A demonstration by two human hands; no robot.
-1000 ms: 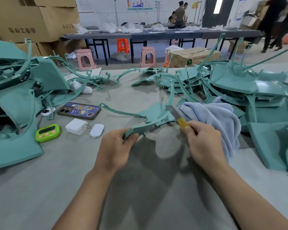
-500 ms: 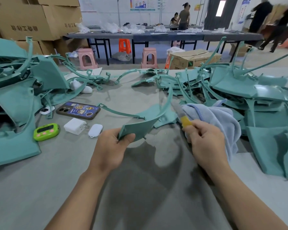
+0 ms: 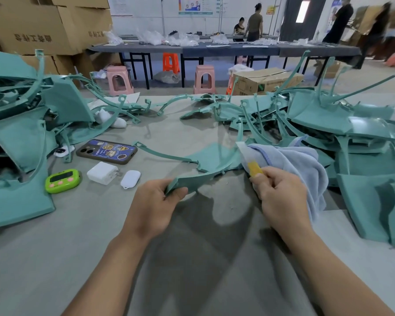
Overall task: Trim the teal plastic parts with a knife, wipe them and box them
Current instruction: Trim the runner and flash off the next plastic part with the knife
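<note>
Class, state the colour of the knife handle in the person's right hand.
Yellow; the knife handle shows in the head view, gripped by the right hand.

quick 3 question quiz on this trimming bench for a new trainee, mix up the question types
1. True or false: the left hand grips the near end of a teal part.
2. Besides the knife, what does the right hand hold? A) a brush B) a blue cloth C) a glove
3. Short answer: what colour is the knife's handle?

Key: 1 true. 2 B. 3 yellow.
</note>
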